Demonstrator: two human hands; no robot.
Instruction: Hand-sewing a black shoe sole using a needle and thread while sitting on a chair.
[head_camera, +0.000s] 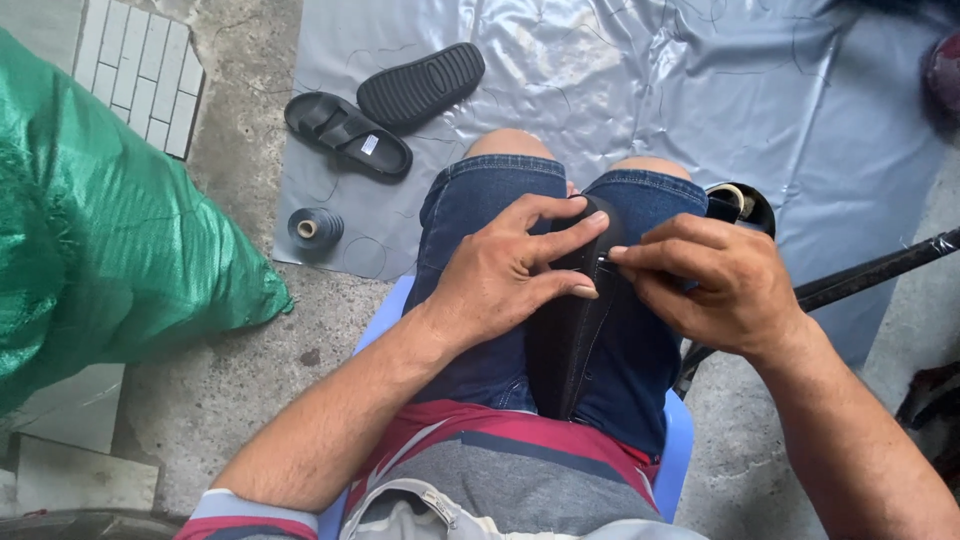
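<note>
Here, seen from above: left hand spread across a long strip of black fabric-like material, thumb and fingers closed on its upper part, pressing it against the lap. Right hand just beside, fingertips pinched narrow at the strip's right edge, gripping something too small to make out. Both hands touching the strip and nearly touching each other. Strip laid lengthwise between the thighs, over blue denim shorts, running from near the knees down toward a red-and-grey striped shirt. Seated on a pale blue plastic chair, its edges showing either side of the legs.

Beyond the knees, spread over the rough concrete floor: a wrinkled shiny grey plastic sheet. On the sheet, well apart from the hands: a pair of black rubber slide sandals, one upright, the other sole-up and leaning across it. Nearer, by the sheet's left edge, a grey spool of thread standing on end. At far left, a bulky green woven sack. At right, a dark slanting rod passing behind the right hand, with a round black object just above that hand, unclear in kind.
</note>
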